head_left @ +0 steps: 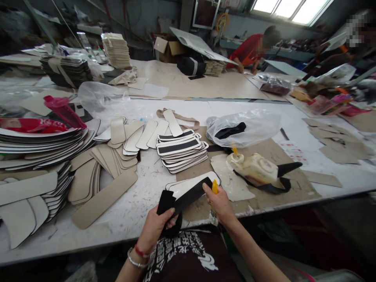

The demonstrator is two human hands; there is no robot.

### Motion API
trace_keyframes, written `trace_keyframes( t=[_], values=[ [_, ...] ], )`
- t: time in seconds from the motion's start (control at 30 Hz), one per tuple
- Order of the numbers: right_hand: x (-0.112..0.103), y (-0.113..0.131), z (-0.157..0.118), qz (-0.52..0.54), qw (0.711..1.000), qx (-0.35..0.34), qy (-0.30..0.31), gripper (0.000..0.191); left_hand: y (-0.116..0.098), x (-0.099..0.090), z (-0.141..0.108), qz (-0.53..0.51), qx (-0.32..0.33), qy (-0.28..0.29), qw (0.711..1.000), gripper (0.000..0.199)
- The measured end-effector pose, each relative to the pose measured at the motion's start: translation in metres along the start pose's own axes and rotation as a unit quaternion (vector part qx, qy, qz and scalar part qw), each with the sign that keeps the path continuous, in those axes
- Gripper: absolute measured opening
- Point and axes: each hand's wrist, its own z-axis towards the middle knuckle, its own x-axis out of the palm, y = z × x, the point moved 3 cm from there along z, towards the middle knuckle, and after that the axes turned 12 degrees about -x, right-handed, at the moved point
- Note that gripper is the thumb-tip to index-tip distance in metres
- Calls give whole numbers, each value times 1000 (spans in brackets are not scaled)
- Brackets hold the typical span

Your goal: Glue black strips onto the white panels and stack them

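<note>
My left hand point(160, 225) is closed around a folded bundle of black fabric strip, part of which hangs in a loop below. From there a length of the black strip point(190, 196) stretches up to the right, over a white rounded panel point(188, 187) at the table's front. My right hand point(219, 201) pinches the strip's far end. A yellow tool point(215, 186), perhaps a brush or cutter handle, sticks up from the same hand. Just beyond lies a stack of white panels point(183, 150) with black strips on top. To its right is a stained glue container point(255, 168) with a yellow handle in its mouth.
Piles of beige panels point(105, 196) and curved white pieces point(32, 211) cover the left side. A clear plastic bag point(246, 127) with black material lies behind the container. A brown board point(299, 184) sits beneath it. Another person in red point(246, 51) leans over the far table.
</note>
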Motion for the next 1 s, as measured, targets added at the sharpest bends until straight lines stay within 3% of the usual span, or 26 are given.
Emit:
trace_keyframes(
  t=[0.1, 0.17, 0.23, 0.3, 0.37, 0.43, 0.5, 0.6, 0.7, 0.8, 0.9, 1.0],
  values=[
    [-27, 6, -6, -116, 989, -92, -24, 31, 0, 0, -3, 54, 28, -20, 998, 30],
    [-42, 22, -14, -204, 958, -198, -33, 29, -4, 8, -6, 100, 59, -16, 993, 26],
    [-44, 37, -24, -253, 925, -283, 29, 30, -10, 20, -9, 141, 91, 8, 986, 23],
    [-33, 45, -36, -265, 898, -326, 132, 34, -15, 33, -12, 169, 115, 36, 978, 22],
    [-18, 45, -45, -261, 887, -312, 217, 38, -18, 44, -12, 175, 127, 60, 974, 23],
    [-5, 40, -49, -253, 893, -256, 269, 37, -17, 49, -10, 171, 125, 77, 974, 22],
    [0, 35, -49, -243, 901, -204, 297, 31, -12, 47, -6, 163, 104, 87, 977, 19],
    [-2, 28, -42, -226, 902, -181, 322, 22, 0, 34, 1, 149, 46, 72, 985, 19],
    [-5, 18, -26, -240, 898, -167, 329, 19, 12, 14, 10, 105, 8, 7, 994, 20],
    [1, 8, -5, -289, 891, -145, 320, 28, 22, -2, 20, 15, -22, -96, 995, 27],
    [16, 5, 13, -323, 878, -141, 324, 32, 26, -8, 30, -70, -34, -163, 983, 33],
    [34, 7, 26, -359, 858, -149, 337, 34, 26, -5, 41, -112, -29, -187, 975, 35]
  ],
)
